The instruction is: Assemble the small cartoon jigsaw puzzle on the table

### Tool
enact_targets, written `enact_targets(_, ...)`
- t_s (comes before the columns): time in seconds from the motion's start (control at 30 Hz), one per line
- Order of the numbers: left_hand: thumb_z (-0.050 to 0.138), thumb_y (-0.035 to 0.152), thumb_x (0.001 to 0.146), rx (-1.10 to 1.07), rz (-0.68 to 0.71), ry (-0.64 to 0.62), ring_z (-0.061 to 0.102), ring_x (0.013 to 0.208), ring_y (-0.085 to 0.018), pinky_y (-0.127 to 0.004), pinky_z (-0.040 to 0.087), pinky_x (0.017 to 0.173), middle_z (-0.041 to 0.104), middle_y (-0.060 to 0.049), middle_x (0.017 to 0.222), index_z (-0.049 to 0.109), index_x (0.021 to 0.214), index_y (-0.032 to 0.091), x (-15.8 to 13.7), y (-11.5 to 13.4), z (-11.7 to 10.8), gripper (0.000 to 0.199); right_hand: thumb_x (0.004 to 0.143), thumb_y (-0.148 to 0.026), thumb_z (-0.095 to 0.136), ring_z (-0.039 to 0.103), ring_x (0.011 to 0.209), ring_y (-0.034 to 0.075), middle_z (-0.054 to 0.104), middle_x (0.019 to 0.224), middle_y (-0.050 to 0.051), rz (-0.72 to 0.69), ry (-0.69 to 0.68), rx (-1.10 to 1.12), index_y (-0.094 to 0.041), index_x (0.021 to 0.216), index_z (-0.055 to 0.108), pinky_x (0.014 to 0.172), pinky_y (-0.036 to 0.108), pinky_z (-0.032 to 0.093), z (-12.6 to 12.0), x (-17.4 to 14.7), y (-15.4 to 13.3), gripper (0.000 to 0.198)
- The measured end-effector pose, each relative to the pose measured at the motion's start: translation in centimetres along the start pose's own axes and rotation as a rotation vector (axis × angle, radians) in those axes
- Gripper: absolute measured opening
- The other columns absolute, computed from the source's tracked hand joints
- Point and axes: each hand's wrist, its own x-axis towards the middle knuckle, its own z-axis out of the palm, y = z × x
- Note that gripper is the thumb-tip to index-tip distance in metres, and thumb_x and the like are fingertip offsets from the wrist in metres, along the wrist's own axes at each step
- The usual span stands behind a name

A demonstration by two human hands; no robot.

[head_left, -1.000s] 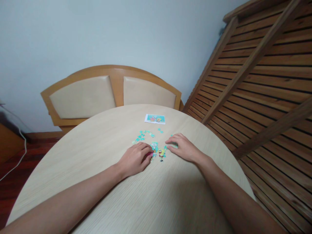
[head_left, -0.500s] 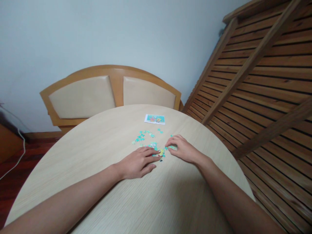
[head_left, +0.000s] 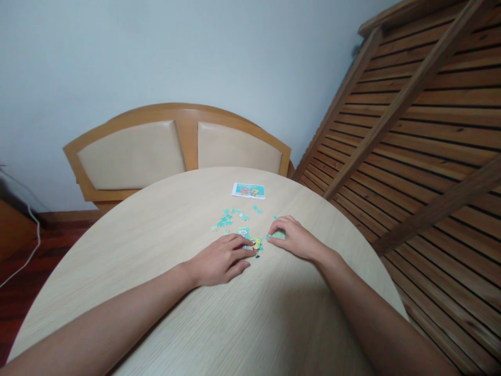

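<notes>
A partly joined jigsaw puzzle (head_left: 256,243) with a yellow cartoon figure lies on the table, partly covered by my left hand (head_left: 223,260). That hand rests flat, fingers stretched, with its fingertips on the joined pieces. Just to the right, my right hand (head_left: 291,237) pinches a small teal puzzle piece (head_left: 268,236) between thumb and forefinger, a little apart from the joined part. More teal pieces lie under and beside this hand, partly hidden by it. Beyond my left hand is a loose cluster of teal puzzle pieces (head_left: 225,219).
A picture card (head_left: 250,191) with cartoon figures lies farther back on the round wooden table (head_left: 176,209). Two stray pieces (head_left: 257,210) sit between card and puzzle. Behind the table stands a padded chair back (head_left: 133,156); a slatted wooden panel (head_left: 422,115) leans at the right.
The joined puzzle part has shifted slightly left under my left fingers. My right hand has moved slightly right with the small piece, and the gap between piece and puzzle is wider.
</notes>
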Motion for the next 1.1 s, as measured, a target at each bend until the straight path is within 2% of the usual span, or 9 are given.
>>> enact_targets(0.23,0.047,0.031,0.101,-0.002,0.008,0.009,0.052,0.123,-0.026,-0.044,0.043,0.105,0.058,-0.01,0.132,0.056,0.136,0.024,-0.1,-0.1,0.1,0.036,0.09,-0.032,0.067,0.061,0.093,0.022,0.073,0.088,0.004,-0.015,-0.055,0.088,-0.021,0.082,0.073,0.09,0.036,0.043,0.3,0.2,-0.3,0.015)
enact_targets(0.47,0.046,0.031,0.101,-0.005,0.012,0.002,0.052,0.123,-0.026,-0.044,0.043,0.106,0.058,-0.01,0.133,0.057,0.135,0.023,-0.1,-0.2,0.0,0.036,0.087,-0.029,0.069,0.062,0.09,0.021,0.073,0.085,0.004,-0.005,-0.056,0.09,-0.021,0.078,0.072,0.086,0.034,0.044,0.3,0.2,-0.8,0.013)
enact_targets(0.63,0.047,0.031,0.101,-0.005,0.007,-0.001,0.052,0.123,-0.026,-0.044,0.044,0.106,0.057,-0.01,0.133,0.057,0.135,0.023,0.0,-0.1,0.0,0.036,0.086,-0.026,0.069,0.062,0.088,0.02,0.073,0.082,0.002,-0.041,-0.065,0.079,-0.021,0.077,0.071,0.09,0.034,0.042,0.5,0.3,-0.9,0.011)
enact_targets(1.1,0.047,0.031,0.101,-0.008,0.009,0.005,0.053,0.122,-0.026,-0.044,0.045,0.105,0.058,-0.011,0.132,0.057,0.135,0.024,0.0,-0.1,0.0,0.037,0.083,-0.024,0.072,0.062,0.09,0.02,0.071,0.087,0.003,-0.082,-0.056,0.087,-0.021,0.082,0.071,0.09,0.035,0.043,0.2,0.1,-1.6,0.003)
